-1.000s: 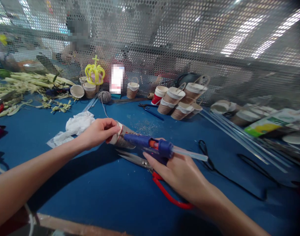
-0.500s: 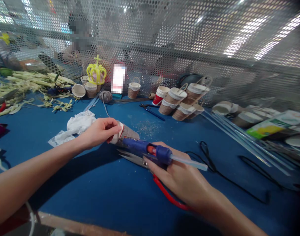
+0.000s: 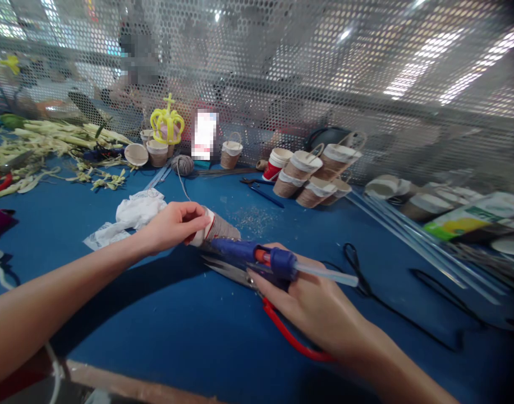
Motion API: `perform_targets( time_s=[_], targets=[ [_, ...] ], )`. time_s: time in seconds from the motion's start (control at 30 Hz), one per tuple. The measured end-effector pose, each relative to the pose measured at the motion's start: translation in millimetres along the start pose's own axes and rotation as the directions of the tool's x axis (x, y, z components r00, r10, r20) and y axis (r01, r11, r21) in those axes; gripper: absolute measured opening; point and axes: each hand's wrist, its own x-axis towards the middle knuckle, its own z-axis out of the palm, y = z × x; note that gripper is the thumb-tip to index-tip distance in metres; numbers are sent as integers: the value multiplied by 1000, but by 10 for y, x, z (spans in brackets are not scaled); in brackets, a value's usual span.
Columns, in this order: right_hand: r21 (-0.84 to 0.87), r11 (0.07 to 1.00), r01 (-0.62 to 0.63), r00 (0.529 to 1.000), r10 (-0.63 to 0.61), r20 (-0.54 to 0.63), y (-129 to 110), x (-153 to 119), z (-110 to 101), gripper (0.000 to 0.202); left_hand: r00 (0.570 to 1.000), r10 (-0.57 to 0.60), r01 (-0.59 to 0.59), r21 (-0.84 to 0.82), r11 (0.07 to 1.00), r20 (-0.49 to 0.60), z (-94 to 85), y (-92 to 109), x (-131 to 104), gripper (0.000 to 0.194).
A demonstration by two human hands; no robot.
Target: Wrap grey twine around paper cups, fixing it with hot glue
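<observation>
My left hand [image 3: 177, 227] is closed on the rim of a paper cup [image 3: 223, 227] that lies tilted on its side, partly wound with grey yarn. My right hand [image 3: 311, 294] grips a blue hot glue gun [image 3: 240, 249], a clear glue stick [image 3: 328, 273] poking out of its back end. The gun's nozzle meets the cup's lower side; whether it touches cannot be made out. Beneath the gun, red-handled scissors [image 3: 232, 272] lie on the blue table, partly covered by my right hand. A strand of yarn runs from a grey yarn ball [image 3: 182, 164] toward the cup.
White lace cloth [image 3: 139, 209] lies left of the cup. Several wrapped cups with handles [image 3: 303, 163] stand behind, near pliers [image 3: 261, 193]. Clear glue sticks [image 3: 425, 247] and a black cord [image 3: 379, 300] lie to the right. A perforated metal screen [image 3: 257, 84] closes off the back.
Hardly anything differs. The whole view has shifted slightly, and both hands keep the same hold on the cup and the glue gun.
</observation>
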Motion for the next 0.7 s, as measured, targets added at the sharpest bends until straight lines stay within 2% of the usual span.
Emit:
perform_targets(
  time_s=[0.2, 0.57, 0.7],
  targets=[
    [-2, 1000, -16, 998, 16, -65, -24, 52, -54, 9, 999, 33, -34, 28, 999, 29, -7, 0, -1, 21],
    [-13, 999, -35, 999, 35, -8, 7, 12, -22, 7, 999, 17, -19, 40, 999, 29, -9, 5, -3, 18],
    [-26, 1000, -7, 1000, 7, 14, 12, 6, -7, 4, 1000, 12, -13, 47, 999, 19, -4, 12, -9, 18]
  ],
)
